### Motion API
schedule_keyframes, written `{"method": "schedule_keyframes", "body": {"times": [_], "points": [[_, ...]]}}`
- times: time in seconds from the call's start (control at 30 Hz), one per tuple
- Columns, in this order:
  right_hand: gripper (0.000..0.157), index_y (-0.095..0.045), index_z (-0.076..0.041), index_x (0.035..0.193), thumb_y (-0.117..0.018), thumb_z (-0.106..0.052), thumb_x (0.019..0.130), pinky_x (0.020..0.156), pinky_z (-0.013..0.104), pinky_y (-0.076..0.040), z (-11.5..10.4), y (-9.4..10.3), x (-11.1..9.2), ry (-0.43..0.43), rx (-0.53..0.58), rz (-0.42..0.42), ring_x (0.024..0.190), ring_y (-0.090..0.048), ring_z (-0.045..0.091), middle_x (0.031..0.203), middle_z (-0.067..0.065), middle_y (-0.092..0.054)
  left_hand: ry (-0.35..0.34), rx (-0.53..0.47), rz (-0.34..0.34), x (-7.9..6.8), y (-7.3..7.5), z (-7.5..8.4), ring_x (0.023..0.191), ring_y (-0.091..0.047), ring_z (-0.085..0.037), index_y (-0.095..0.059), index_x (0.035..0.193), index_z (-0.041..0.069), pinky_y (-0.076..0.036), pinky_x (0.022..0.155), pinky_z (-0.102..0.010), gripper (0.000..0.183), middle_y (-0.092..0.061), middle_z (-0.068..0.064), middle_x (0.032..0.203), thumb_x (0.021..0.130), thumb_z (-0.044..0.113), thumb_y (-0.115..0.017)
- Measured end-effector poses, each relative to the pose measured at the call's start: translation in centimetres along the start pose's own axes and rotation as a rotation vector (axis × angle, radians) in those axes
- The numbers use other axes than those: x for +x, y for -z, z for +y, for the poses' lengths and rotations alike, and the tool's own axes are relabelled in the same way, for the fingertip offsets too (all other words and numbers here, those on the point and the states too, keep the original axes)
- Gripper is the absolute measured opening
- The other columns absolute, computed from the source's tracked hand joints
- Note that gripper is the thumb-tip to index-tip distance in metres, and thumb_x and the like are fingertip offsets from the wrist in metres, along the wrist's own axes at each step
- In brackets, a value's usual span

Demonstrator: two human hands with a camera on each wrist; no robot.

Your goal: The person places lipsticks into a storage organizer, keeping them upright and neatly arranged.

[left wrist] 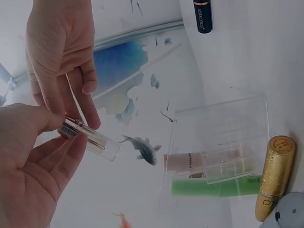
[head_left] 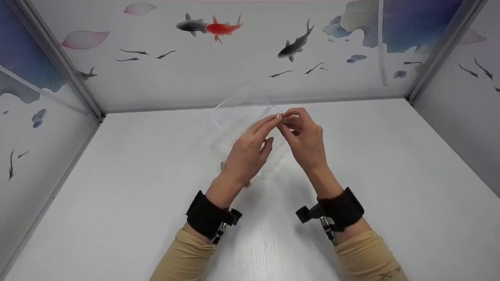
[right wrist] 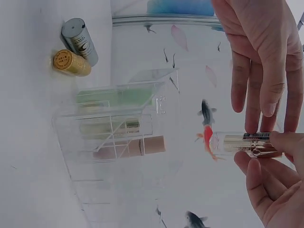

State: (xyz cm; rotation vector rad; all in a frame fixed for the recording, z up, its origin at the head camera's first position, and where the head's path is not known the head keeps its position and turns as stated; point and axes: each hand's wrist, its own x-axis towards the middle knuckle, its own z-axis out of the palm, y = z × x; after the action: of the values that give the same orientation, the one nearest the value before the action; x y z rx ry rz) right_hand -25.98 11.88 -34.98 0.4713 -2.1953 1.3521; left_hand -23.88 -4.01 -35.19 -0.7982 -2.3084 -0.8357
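Both hands meet on a slim lipstick tube (left wrist: 102,145) with a clear end and a barcode label, held upright above the table. My right hand (head_left: 306,136) pinches its upper part between thumb and fingers. From the other side, my left hand (head_left: 248,150) holds it with nearly straight fingers; the head view hides most of the tube. Below and in front stands a clear compartment box (right wrist: 154,118). Inside are a green tube (left wrist: 199,186), a pinkish-beige tube (right wrist: 154,145) and a pale tube (right wrist: 114,128).
Outside the box, a gold tube (left wrist: 276,175) and a grey tube (right wrist: 78,40) lie side by side, mostly behind my left hand in the head view. A black lipstick (left wrist: 203,16) is on the table to the right. Printed wall panels (head_left: 250,74) border the white table (head_left: 390,175).
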Motion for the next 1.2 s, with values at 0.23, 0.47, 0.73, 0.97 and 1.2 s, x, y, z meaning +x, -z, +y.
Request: {"method": "schedule_keyframes", "body": {"times": [0.23, 0.47, 0.73, 0.97, 1.2], "points": [[0.025, -0.066, -0.008, 0.121, -0.066, -0.014, 0.097, 0.084, 0.041, -0.060, 1.3, -0.6, 0.2, 0.009, -0.015, -0.002, 0.107, -0.073, 0.021, 0.117, 0.008, -0.074, 0.059, 0.026, -0.069, 0.4, -0.8, -0.9, 0.115, -0.065, -0.024, -0.048, 0.147, 0.007, -0.057, 0.086, -0.030, 0.052, -0.052, -0.013, 0.149, 0.096, -0.004, -0.051], [0.032, -0.065, -0.007, 0.130, -0.060, -0.005, 0.098, 0.090, 0.039, -0.059, 2.7, -1.1, 0.5, 0.029, -0.036, -0.046, 0.113, -0.070, 0.023, 0.128, 0.010, -0.070, 0.114, 0.029, -0.094, 0.9, -2.0, -2.1, 0.124, -0.062, -0.025, -0.044, 0.148, 0.002, -0.056, 0.092, -0.031, 0.056, -0.049, -0.016, 0.150, 0.093, -0.007, -0.050], [0.034, -0.063, -0.005, 0.133, -0.056, -0.004, 0.100, 0.093, 0.038, -0.058, 4.2, -1.8, 0.8, 0.055, -0.060, -0.106, 0.118, -0.067, 0.024, 0.130, 0.013, -0.067, 0.142, 0.074, -0.117, 1.1, -2.8, -2.8, 0.114, -0.064, -0.024, -0.044, 0.149, 0.001, -0.057, 0.080, -0.031, 0.059, -0.048, -0.016, 0.150, 0.091, -0.008, -0.054], [0.035, -0.061, -0.003, 0.135, -0.053, -0.002, 0.101, 0.098, 0.039, -0.056, 4.8, -2.2, 1.0, 0.044, -0.067, -0.156, 0.120, -0.066, 0.026, 0.130, 0.015, -0.064, 0.188, 0.108, -0.179, 1.3, -3.2, -3.2, 0.091, -0.065, -0.023, -0.040, 0.151, 0.002, -0.056, 0.072, -0.034, 0.062, -0.043, -0.015, 0.151, 0.091, -0.006, -0.055], [0.038, -0.057, -0.002, 0.139, -0.052, -0.002, 0.101, 0.100, 0.042, -0.054, 5.4, -2.7, 1.0, 0.045, -0.080, -0.219, 0.120, -0.066, 0.028, 0.134, 0.016, -0.062, 0.219, 0.169, -0.264, 1.5, -3.2, -3.6, 0.135, -0.054, -0.027, -0.036, 0.153, 0.000, -0.047, 0.110, -0.038, 0.063, -0.040, -0.016, 0.156, 0.093, -0.001, -0.056]]}}
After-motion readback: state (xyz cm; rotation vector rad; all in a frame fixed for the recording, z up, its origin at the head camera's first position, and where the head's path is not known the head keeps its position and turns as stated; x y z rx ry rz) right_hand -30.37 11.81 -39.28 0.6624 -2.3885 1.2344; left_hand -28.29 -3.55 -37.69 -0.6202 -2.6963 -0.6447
